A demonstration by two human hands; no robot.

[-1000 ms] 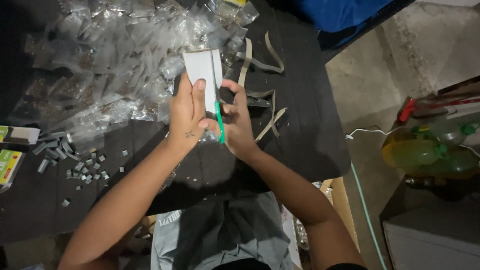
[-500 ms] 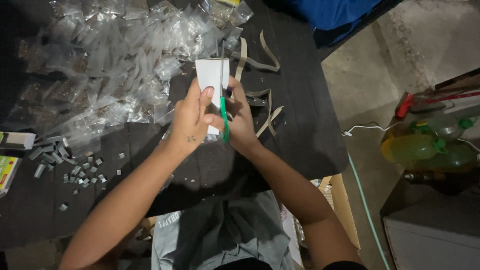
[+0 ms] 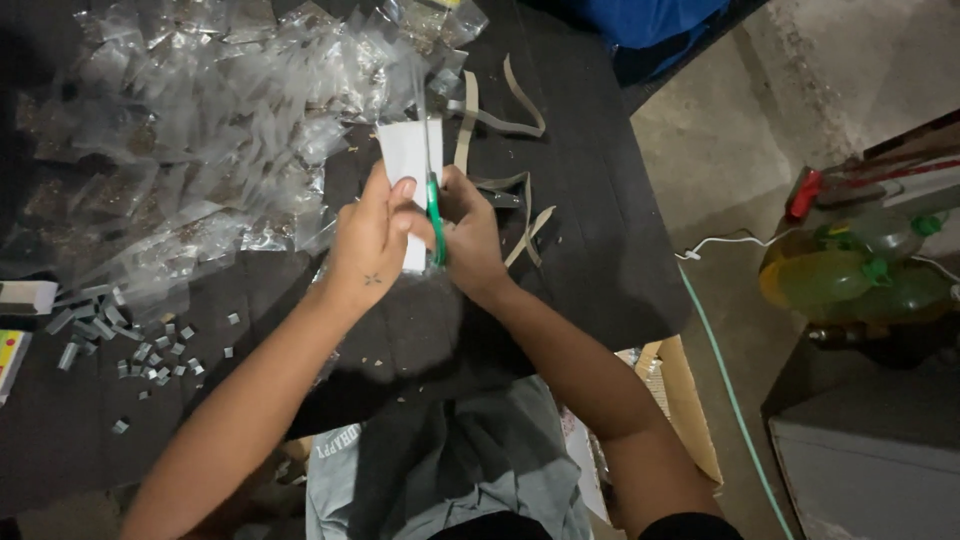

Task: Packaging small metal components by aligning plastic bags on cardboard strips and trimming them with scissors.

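- Paper, a white strip, stands upright over the dark table, pinched at its lower part by the left hand.
- Right hand is closed around green-handled scissors, blades pointing up along the strip's right edge.
- Clear plastic bags are heaped to the left; cut paper strips lie just right of the hands; small staple blocks are scattered lower left.
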